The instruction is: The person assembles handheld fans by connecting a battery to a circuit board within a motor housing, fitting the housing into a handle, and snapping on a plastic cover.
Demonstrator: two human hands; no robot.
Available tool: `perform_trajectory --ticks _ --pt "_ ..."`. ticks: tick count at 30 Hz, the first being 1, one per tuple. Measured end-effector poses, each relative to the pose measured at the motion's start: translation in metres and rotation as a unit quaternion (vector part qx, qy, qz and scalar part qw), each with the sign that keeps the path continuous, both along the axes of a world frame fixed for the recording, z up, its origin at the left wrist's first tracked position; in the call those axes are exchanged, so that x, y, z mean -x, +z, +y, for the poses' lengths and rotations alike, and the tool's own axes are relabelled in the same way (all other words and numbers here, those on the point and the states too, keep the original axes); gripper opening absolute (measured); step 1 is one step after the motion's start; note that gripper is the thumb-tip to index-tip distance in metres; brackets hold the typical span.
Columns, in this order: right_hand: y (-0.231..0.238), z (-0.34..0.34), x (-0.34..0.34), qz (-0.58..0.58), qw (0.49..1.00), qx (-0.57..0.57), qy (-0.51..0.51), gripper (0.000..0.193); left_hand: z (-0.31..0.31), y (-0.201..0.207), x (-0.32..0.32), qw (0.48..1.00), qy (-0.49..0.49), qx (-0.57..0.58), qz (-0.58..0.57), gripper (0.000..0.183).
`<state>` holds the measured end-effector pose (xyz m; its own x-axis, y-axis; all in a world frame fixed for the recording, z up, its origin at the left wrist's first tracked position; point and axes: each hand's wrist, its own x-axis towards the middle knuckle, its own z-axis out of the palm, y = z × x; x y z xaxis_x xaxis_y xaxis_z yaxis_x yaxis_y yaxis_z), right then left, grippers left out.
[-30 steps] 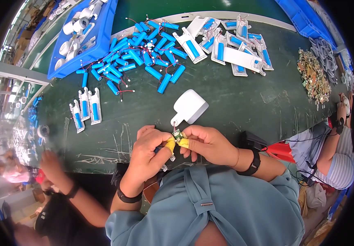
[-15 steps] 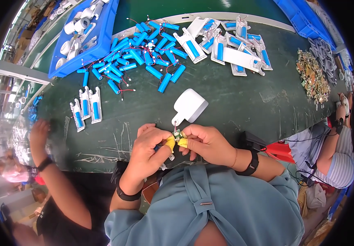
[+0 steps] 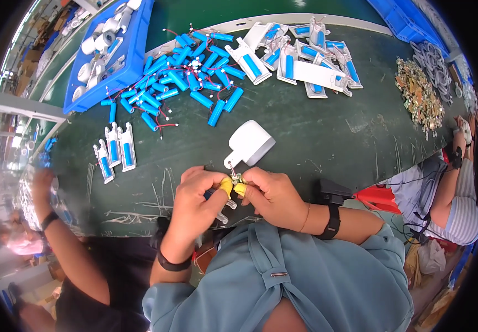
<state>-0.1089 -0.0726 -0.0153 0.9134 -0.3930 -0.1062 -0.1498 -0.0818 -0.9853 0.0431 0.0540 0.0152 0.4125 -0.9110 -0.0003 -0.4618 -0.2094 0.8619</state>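
Note:
Both my hands are together near the table's front edge, with yellow coverings on some fingertips. Between them is a small green circuit board (image 3: 235, 179). My right hand (image 3: 276, 195) pinches the board from its right side. My left hand (image 3: 199, 200) has its thumb and forefinger at the board's left side; its other fingers curl round a white handle shell (image 3: 222, 217) with a blue battery, mostly hidden under the palm. Just beyond lies a white round-headed housing (image 3: 250, 143), its narrow neck toward my fingers, with a thin wire running from the neck to the board.
Blue batteries with wires (image 3: 178, 80) lie heaped beyond, next to a blue bin (image 3: 139, 50) of white parts. White shells with batteries (image 3: 288, 63) are piled far right; several more (image 3: 114, 149) lie left. Circuit boards (image 3: 416, 94) are heaped right. A co-worker's arm (image 3: 73, 249) is at left.
My hands stay at the circuit board with a slight shift of the fingers. The view has moved a little, and the co-worker's arm at left has moved slightly further left.

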Motion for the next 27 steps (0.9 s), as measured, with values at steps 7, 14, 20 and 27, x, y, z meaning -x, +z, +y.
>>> perform_trajectory --ticks 7,14,20,27 --pt "-0.009 0.007 -0.004 -0.051 0.985 0.156 -0.044 0.008 0.004 -0.007 0.03 0.991 0.072 0.05 -0.105 0.02" --pt "-0.009 0.007 -0.004 -0.07 0.98 0.184 -0.034 0.004 0.0 -0.005 0.03 0.979 0.033 0.079 -0.187 0.023" --pt "-0.013 0.007 -0.003 -0.074 0.981 0.175 -0.043 0.006 -0.003 -0.001 0.023 0.982 0.01 0.075 -0.173 0.024" --pt "-0.012 0.009 -0.002 -0.099 0.982 0.142 -0.073 0.016 -0.002 0.008 0.018 0.998 0.063 -0.003 0.022 0.025"
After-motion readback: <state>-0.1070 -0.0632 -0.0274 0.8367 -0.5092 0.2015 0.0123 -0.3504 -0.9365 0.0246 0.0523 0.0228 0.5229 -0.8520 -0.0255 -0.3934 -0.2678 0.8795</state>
